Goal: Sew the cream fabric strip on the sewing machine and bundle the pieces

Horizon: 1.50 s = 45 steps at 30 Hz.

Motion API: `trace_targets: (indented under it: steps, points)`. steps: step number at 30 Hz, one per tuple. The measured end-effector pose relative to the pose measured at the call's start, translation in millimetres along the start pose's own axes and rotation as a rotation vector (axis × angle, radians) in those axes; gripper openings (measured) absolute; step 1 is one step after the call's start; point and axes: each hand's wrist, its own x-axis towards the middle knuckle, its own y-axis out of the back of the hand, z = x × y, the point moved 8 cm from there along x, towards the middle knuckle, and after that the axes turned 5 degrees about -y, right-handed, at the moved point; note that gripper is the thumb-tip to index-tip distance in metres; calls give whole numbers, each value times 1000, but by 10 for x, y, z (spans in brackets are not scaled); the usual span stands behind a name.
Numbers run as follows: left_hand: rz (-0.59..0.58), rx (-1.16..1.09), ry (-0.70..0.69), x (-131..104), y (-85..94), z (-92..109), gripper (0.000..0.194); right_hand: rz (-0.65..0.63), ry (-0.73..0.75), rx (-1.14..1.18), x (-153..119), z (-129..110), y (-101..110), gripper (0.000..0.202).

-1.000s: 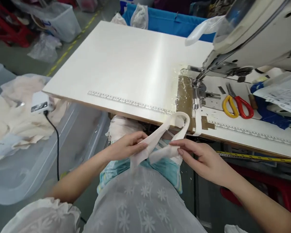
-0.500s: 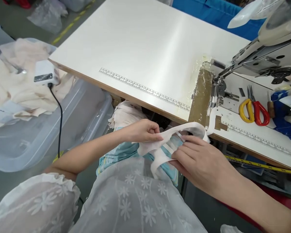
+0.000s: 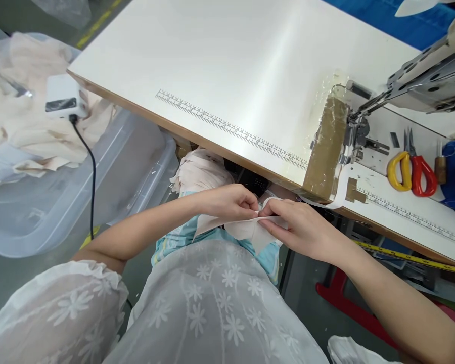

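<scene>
Above my lap, both hands pinch a piece of pale cream fabric [image 3: 246, 230]. My left hand [image 3: 233, 202] is closed on its upper edge, thumb and fingertips together. Close beside it, my right hand [image 3: 298, 222] grips the same fabric between thumb and fingers. Part of the cloth hangs down below the hands, and the exact edges in the fingertips are hidden. A narrow white strip [image 3: 340, 189] hangs over the table edge by the sewing machine [image 3: 364, 126], to the right of my hands. A stack of cream fabric pieces [image 3: 200, 172] lies on my lap beneath the table edge.
The white sewing table [image 3: 220, 60] has a printed ruler [image 3: 231, 129] along its front. Scissors [image 3: 411, 167] with yellow and red handles lie right of the machine. At left stands a clear plastic bin [image 3: 117, 167] with cream fabric and a white corded device [image 3: 62, 96].
The looped fabric has been drawn away from the machine's edge and now lies flatter between my hands. My right hand has shifted left and up, closer to the left. The view has shifted slightly.
</scene>
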Motion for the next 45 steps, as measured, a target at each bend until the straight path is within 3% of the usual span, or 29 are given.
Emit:
trace_targets:
  steps: [8, 13, 19, 27, 34, 41, 45]
  points:
    - [10, 35, -2, 21, 12, 5, 32, 24, -63, 91, 55, 92, 1, 12]
    - [-47, 80, -57, 49, -10, 17, 29, 26, -51, 107, 34, 100, -36, 15]
    - [-130, 82, -69, 63, -30, 36, 31, 129, 26, 200, -4, 89, -5, 25]
    - [-118, 159, -57, 88, -53, -42, 30, 60, -127, 361, 4, 309, -202, 27]
    - [-113, 327, 6, 91, -92, -100, 25, 105, -85, 386, 5, 339, -260, 24]
    - [-153, 258, -14, 72, -170, -88, 27, -60, -144, 589, 54, 417, -446, 47]
    - [-115, 174, -25, -15, -150, -142, 28, -86, -221, 736, 24, 486, -492, 52]
